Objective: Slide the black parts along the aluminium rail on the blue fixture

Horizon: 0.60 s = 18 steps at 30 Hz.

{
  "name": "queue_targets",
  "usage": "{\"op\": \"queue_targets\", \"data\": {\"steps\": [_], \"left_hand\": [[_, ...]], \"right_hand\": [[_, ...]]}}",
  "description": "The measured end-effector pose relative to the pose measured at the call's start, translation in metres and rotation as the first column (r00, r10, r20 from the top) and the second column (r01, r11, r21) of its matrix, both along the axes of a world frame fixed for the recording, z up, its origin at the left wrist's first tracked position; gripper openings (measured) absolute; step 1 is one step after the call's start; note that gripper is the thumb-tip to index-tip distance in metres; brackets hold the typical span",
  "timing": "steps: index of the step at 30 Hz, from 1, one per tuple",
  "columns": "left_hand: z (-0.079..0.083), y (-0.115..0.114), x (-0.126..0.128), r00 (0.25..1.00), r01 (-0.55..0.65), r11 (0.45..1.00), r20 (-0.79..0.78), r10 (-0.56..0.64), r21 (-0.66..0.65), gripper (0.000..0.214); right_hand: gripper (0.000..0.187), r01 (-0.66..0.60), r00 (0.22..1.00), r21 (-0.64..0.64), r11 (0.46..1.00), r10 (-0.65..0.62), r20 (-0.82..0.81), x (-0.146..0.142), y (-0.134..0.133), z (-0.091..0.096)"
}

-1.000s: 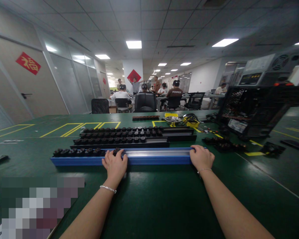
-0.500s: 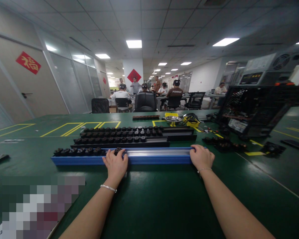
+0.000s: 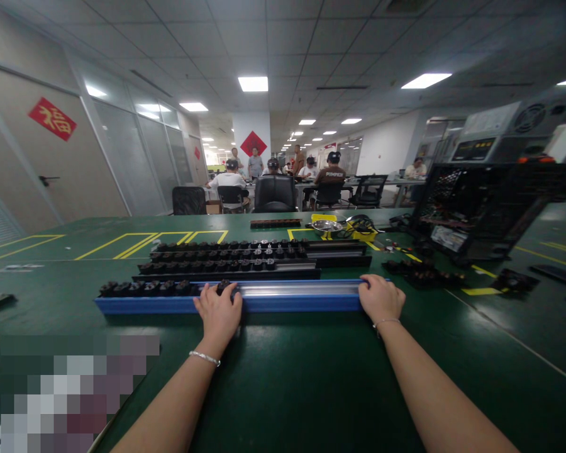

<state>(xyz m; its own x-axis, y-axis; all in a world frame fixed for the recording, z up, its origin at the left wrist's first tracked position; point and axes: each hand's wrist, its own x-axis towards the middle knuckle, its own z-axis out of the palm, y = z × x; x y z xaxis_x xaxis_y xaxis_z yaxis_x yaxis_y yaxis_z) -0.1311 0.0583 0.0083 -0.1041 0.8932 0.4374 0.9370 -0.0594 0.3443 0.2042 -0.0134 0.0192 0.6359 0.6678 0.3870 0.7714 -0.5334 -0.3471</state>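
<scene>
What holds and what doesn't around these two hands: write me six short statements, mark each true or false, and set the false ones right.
1. The left hand and the right hand are both on the blue rail. True.
2. Black pieces line the left part of the blue rail. True.
3. The black pieces reach all the way to the right hand. False: a bare silvery strip shows between the hands.
4. The metal bowl is left of the open computer case. True.
5. The left hand is gloved. False: it is bare, with a silvery bracelet at the wrist.
6. The blue rail stands on end. False: it lies lengthwise across the green table.
</scene>
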Motion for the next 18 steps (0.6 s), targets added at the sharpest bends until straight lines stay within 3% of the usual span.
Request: {"op": "queue_targets", "data": {"steps": [18], "left_hand": [[-0.0004, -0.0004, 0.0012, 1.000, 0.020, 1.000, 0.001, -0.020, 0.002, 0.036]], "right_hand": [[0.038, 0.006, 1.000, 0.017, 1.000, -0.006, 0.012, 0.0008, 0.0008, -0.0023]]}}
